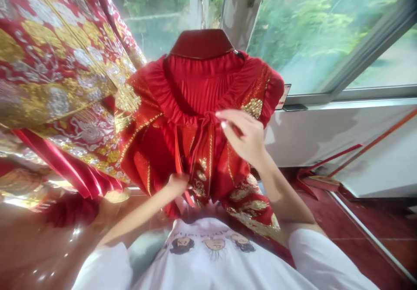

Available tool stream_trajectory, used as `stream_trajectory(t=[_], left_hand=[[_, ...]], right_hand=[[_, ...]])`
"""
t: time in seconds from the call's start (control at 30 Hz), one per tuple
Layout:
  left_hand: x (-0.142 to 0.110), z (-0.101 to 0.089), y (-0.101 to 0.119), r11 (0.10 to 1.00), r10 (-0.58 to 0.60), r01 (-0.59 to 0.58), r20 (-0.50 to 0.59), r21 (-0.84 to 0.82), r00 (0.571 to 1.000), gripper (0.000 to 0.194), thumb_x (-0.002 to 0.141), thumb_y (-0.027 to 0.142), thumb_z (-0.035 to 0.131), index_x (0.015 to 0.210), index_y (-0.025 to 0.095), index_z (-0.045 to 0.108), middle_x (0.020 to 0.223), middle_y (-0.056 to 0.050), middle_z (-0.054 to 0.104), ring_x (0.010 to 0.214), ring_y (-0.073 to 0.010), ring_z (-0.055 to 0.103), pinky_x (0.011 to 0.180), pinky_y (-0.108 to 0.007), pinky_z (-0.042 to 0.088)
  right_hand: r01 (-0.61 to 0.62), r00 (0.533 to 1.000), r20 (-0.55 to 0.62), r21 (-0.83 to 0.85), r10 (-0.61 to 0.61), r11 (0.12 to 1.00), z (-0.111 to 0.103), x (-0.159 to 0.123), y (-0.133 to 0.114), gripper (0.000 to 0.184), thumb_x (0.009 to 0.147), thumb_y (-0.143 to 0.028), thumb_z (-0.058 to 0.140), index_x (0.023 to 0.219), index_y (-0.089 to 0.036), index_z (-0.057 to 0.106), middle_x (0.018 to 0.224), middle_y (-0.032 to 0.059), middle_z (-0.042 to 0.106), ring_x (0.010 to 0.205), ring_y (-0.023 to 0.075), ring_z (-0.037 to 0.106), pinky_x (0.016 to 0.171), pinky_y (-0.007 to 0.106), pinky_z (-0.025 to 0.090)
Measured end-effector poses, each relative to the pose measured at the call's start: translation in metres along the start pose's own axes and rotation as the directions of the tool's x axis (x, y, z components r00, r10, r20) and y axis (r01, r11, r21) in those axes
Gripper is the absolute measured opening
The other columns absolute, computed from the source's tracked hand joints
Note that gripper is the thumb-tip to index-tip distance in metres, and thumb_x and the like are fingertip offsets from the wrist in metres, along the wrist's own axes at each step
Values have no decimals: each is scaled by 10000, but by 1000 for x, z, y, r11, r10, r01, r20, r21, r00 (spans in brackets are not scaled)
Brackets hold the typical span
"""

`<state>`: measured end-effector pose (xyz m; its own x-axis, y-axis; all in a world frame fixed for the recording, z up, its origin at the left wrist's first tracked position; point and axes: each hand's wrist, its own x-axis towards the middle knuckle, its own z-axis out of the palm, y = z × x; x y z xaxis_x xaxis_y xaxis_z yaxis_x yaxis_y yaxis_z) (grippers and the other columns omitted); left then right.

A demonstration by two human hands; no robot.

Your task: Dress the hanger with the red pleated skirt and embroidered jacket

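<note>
A red garment [182, 151] with a pleated, ruffled neckline and gold embroidery hangs in front of me. Thin dark red tie strings [194, 149] hang from a knot at the middle of the neckline. My right hand [246, 136] is just right of that knot, thumb and forefinger nearly together on the string there; the exact hold is hard to see. Lower down, my left hand [178, 184] is blurred by motion, its fingers closed around a flat orange-red ribbon [178, 151] that runs down the garment's front. Above the neckline sits a dark red stand collar [203, 44].
A hanger hook [203, 10] holds the garment before a window [302, 34]. Red, gold and silver embroidered cloth [65, 64] hangs close on the left. A phone-like dark object [295, 107] lies on the sill. A red-handled broom [322, 181] leans low on the right.
</note>
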<state>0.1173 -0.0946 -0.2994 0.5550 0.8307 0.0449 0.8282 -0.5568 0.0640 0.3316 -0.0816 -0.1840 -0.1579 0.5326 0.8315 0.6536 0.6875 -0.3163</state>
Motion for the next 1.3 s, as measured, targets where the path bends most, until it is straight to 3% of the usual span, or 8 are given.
stream_trajectory(t=[0.1,0.23,0.4,0.53,0.63,0.77,1.07,1.3], left_hand=[[20,-65,8,999,37,-38,-85,-4,996,339,941,446,500,883,163,678,818,-54,667,725,-165,649,634,-273,526],[46,-126,10,984,127,-35,-542,176,831,414,879,264,603,1267,129,555,1377,-180,486,1316,-335,408,1127,-588,264],[32,-109,5,919,392,-382,-124,95,912,118,858,282,635,805,182,669,1007,-61,675,1049,-248,604,1132,-643,153],[8,-102,11,849,513,-527,206,19,834,143,848,287,649,739,194,654,618,22,635,623,-141,611,968,-400,467],[17,-122,15,843,520,-502,-54,191,853,65,861,229,624,851,182,668,809,-21,692,789,-175,649,1020,-415,439],[45,-129,6,874,371,-162,-412,459,832,269,862,196,582,1082,53,638,997,-156,662,1022,-288,601,1108,-545,330],[7,-111,-28,744,643,-484,-298,460,705,200,892,138,532,1011,160,691,1154,-104,640,1197,-244,517,1170,-515,263],[-3,-142,-27,800,561,-599,-308,-34,768,124,860,289,612,786,225,687,1051,-14,690,1191,-200,528,1206,-488,119]], right_hand=[[83,996,-9,-177,-86,981,13,20,13,314,948,-239,429,1117,-142,676,1161,97,661,1111,209,577,1011,408,422],[58,992,126,-321,-18,945,25,23,19,359,966,-257,412,1243,-155,617,1080,87,686,1119,230,532,1051,455,314],[25,981,188,-331,40,943,9,14,25,410,990,-307,379,1342,-147,514,1089,65,686,1054,205,530,1018,407,295],[59,968,246,-379,40,923,5,11,24,423,1000,-354,367,1330,-147,531,1097,91,680,1073,224,505,968,407,298],[114,942,332,-464,52,878,18,9,17,461,987,-356,409,1380,-128,494,1035,130,684,1159,273,445,977,456,263],[170,914,405,-438,25,883,33,-2,9,436,985,-300,405,1364,-111,510,1025,125,676,1119,250,457,1057,474,202],[447,887,220,-193,-406,873,19,-50,-31,423,931,-195,422,1332,-99,513,988,86,680,986,186,542,1052,383,354],[305,909,236,192,-345,933,-2,-36,-27,563,985,-327,360,1496,-121,249,942,55,712,999,189,613,1010,390,402]])
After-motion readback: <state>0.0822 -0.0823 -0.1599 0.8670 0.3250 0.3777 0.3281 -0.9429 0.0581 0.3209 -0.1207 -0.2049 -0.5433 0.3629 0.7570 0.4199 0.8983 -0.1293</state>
